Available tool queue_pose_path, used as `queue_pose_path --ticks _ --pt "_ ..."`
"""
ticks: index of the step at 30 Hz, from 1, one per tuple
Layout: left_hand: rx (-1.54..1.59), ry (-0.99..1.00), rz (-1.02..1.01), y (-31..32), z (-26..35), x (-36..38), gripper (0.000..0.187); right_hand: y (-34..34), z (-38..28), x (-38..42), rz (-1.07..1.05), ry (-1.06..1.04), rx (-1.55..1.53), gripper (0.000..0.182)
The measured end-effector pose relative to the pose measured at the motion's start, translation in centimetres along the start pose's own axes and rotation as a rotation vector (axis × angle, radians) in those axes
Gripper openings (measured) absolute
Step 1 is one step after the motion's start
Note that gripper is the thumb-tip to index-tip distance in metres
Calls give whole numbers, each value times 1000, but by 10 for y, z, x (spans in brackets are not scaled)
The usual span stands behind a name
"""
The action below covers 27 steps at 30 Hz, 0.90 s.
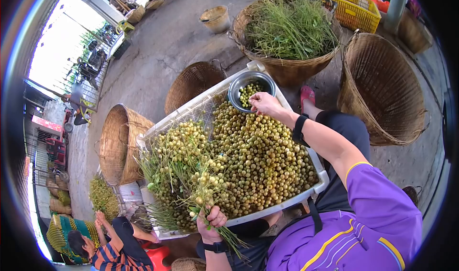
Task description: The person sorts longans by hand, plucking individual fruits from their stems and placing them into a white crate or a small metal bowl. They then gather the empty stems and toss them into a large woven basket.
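My left hand (210, 223) is wrapped around the green stems of a bunch of small round yellowish fruit (204, 189) at the tray's near edge. My right hand (265, 103) is at the near rim of a metal bowl (233, 95), its fingers pinched together; what they hold, if anything, I cannot make out. Small green fruit (247, 93) lie in the bowl. Under both hands is a white plastic tray (191, 102). Loose yellow-brown fruit (267, 165) fill its right part, and stemmed bunches (177, 161) are heaped on its left.
A woven basket of green stems (291, 29) stands beyond the tray. Other woven baskets (382, 87) (122, 142) (193, 82) surround it. A bucket (215, 20) and yellow crate (351, 8) are farther back. Another person (114, 247) sits at lower left, handling fruit bunches.
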<state>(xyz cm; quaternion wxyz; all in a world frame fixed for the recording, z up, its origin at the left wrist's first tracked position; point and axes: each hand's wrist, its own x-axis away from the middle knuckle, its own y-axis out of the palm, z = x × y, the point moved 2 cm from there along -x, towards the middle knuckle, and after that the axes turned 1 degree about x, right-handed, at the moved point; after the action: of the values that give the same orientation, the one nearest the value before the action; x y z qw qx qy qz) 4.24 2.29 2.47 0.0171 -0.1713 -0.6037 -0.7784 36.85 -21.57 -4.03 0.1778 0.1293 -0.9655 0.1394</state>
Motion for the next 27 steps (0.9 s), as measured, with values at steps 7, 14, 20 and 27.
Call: queue_pose_path --ticks 7,14,20,27 --pt "81 -37 -102 17 -10 -14 10 69 -16 108 -821 -7 45 47" --pt "94 -48 -30 11 -21 -22 11 130 -6 165 -909 181 -604 73" --pt "130 -33 46 4 -22 -26 12 145 -4 161 -370 -374 23 41" --pt "237 -82 -58 0 -38 -35 10 142 -9 146 -29 -456 87 44"
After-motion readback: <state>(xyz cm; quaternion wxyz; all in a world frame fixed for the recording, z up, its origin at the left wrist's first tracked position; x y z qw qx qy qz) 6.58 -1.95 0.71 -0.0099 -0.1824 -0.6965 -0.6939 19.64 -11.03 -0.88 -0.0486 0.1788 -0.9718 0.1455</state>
